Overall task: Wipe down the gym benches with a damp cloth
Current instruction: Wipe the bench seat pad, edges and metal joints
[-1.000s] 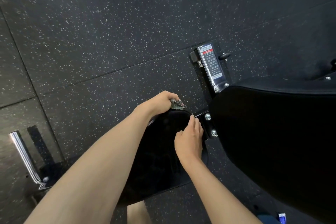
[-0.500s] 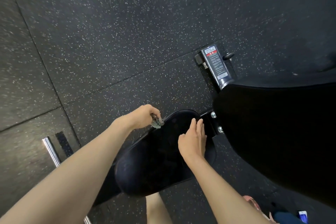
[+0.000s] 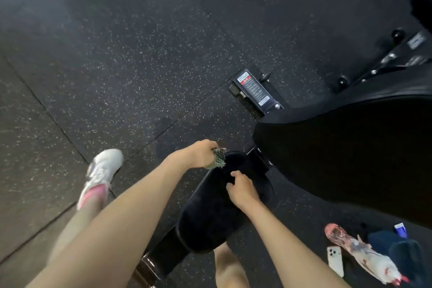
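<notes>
Left hand (image 3: 202, 153): gripped a bunched, patterned cloth (image 3: 218, 159) tight in the fist.
Cloth: sat at the far left edge of the seat pad (image 3: 210, 217), touching it.
Right hand (image 3: 243, 188): rested on top of the seat pad, fingers loosely bent, nothing held.
Back pad (image 3: 350, 159): large, black, just right of the seat.
Floor (image 3: 140, 65): speckled rubber; a phone (image 3: 335, 263) lay at lower right.

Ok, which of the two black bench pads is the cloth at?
The smaller oval black seat pad; the left hand holds the speckled grey-green cloth at its far edge. The larger black pad is untouched.
</notes>
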`<state>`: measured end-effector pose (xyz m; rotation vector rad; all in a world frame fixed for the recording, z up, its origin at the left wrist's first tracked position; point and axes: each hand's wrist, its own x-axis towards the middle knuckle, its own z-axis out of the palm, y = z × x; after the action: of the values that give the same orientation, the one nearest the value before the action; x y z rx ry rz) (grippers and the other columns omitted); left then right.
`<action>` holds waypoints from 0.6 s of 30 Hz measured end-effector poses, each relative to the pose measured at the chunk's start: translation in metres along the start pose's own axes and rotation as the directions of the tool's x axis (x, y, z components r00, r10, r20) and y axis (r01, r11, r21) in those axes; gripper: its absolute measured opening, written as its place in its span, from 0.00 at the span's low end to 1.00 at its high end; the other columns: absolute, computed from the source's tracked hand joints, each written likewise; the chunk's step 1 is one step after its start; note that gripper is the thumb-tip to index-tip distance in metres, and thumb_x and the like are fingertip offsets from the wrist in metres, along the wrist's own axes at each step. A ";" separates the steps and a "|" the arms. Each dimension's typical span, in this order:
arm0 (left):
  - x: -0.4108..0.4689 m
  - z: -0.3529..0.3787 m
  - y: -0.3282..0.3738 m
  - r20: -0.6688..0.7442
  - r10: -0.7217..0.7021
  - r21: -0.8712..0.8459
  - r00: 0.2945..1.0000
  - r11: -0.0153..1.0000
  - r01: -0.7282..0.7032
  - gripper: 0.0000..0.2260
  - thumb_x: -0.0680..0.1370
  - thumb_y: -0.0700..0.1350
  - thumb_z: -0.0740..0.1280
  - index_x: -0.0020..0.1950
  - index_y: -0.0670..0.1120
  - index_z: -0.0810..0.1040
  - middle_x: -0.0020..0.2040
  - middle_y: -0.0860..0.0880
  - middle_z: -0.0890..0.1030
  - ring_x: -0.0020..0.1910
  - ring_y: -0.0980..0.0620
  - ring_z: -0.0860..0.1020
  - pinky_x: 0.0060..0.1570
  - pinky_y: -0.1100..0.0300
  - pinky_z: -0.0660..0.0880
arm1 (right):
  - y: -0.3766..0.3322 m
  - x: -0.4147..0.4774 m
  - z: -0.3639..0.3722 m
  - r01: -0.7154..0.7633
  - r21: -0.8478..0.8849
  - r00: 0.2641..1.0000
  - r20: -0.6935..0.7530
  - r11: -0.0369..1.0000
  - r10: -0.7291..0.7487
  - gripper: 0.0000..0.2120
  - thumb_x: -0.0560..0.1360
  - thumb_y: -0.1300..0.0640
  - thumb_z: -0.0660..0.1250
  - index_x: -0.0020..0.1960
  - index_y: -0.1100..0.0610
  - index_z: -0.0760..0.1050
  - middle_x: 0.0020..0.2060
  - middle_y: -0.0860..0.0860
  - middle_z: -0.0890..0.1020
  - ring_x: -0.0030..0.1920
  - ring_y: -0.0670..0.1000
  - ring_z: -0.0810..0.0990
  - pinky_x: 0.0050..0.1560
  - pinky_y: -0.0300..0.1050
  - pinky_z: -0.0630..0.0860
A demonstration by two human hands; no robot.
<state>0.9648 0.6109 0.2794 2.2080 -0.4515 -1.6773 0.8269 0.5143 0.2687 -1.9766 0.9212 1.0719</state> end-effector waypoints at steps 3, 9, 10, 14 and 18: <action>-0.013 -0.025 0.017 0.046 0.017 0.140 0.999 0.990 -0.023 0.24 0.75 0.33 0.56 0.72 0.44 0.67 0.64 0.42 0.74 0.57 0.43 0.75 0.50 0.53 0.73 | -0.012 -0.016 -0.015 -0.069 0.169 0.997 -0.023 0.983 0.074 0.19 0.81 0.57 0.59 0.72 0.55 0.66 0.67 0.54 0.72 0.65 0.54 0.72 0.56 0.44 0.71; 0.002 -0.088 0.050 0.170 0.163 0.430 0.972 0.875 -0.222 0.15 0.77 0.40 0.60 0.63 0.45 0.74 0.60 0.44 0.78 0.56 0.43 0.77 0.51 0.53 0.74 | -0.055 -0.023 -0.041 -0.205 0.549 0.934 -0.138 0.811 0.330 0.18 0.80 0.59 0.60 0.70 0.56 0.69 0.67 0.54 0.73 0.66 0.53 0.72 0.57 0.41 0.68; 0.006 -0.095 0.057 0.205 0.188 0.479 0.961 0.836 -0.266 0.13 0.77 0.41 0.61 0.62 0.45 0.74 0.59 0.44 0.78 0.56 0.43 0.77 0.52 0.52 0.75 | -0.063 -0.020 -0.043 -0.238 0.585 0.908 -0.150 0.775 0.392 0.18 0.80 0.59 0.60 0.70 0.56 0.68 0.68 0.54 0.73 0.66 0.54 0.72 0.58 0.43 0.68; 0.004 -0.111 0.081 0.329 0.362 0.543 0.872 0.683 -0.489 0.12 0.78 0.45 0.60 0.60 0.43 0.74 0.59 0.42 0.77 0.58 0.42 0.76 0.54 0.53 0.72 | -0.093 -0.014 -0.035 -0.317 0.742 0.797 -0.129 0.590 0.591 0.22 0.80 0.60 0.60 0.74 0.57 0.63 0.71 0.57 0.69 0.69 0.58 0.69 0.64 0.49 0.68; 0.007 -0.126 0.083 0.428 0.412 0.569 0.805 0.569 -0.594 0.10 0.78 0.44 0.60 0.58 0.43 0.74 0.59 0.42 0.77 0.58 0.41 0.75 0.52 0.52 0.72 | -0.120 -0.009 -0.020 -0.328 0.782 0.798 -0.071 0.530 0.598 0.25 0.79 0.60 0.60 0.75 0.57 0.60 0.72 0.57 0.67 0.69 0.59 0.69 0.63 0.49 0.69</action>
<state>1.0840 0.5428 0.3421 1.9379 -1.8613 -1.5845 0.9302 0.5605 0.3131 -1.2138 1.8317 0.4428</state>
